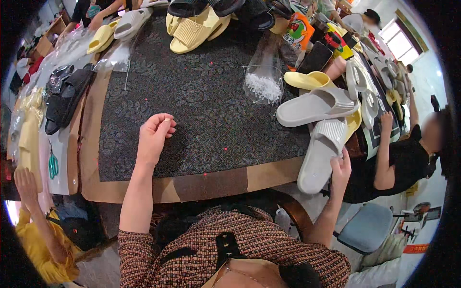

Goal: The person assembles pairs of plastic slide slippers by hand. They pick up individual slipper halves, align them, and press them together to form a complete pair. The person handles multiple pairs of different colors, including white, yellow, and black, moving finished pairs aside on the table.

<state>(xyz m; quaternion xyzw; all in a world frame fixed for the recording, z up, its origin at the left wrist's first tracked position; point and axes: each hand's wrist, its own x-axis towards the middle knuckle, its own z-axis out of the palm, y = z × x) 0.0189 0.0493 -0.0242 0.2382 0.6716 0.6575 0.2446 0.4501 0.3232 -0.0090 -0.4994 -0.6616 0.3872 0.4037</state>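
My right hand (341,170) grips the edge of a grey slide sandal (314,161) at the right edge of the table. Just beyond it, another grey slide sandal (307,106) lies on top of yellow slides, one yellow slide (307,79) showing behind it. Over the dark floral table mat (206,110), my left hand (157,135) is closed, thumb pressed to curled fingers; anything inside it is hidden. A clear plastic bag (263,86) of small white pieces sits on the mat, left of the sandals.
Yellow slides (194,32) and black slides are piled at the far edge. An orange package (297,31) and a black phone (314,56) lie at the far right. To the left are black sandals (69,98) and green-handled scissors (53,165). Co-workers sit on both sides.
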